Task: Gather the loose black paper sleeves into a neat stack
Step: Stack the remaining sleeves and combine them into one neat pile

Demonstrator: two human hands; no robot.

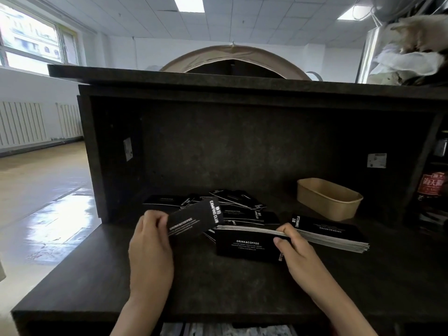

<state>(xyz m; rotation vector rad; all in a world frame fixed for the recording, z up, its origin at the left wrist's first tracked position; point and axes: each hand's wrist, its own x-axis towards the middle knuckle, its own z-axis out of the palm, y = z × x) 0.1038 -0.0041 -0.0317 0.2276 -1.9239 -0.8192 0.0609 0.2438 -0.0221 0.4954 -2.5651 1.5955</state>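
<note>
On the dark counter, your left hand pinches one sleeve, long axis toward two o'clock, beside the stack your right hand grips at three o'clock.

The fine print on the loose sleeves is blurring beyond reading; the right hand is hiding part of the stack.
</note>
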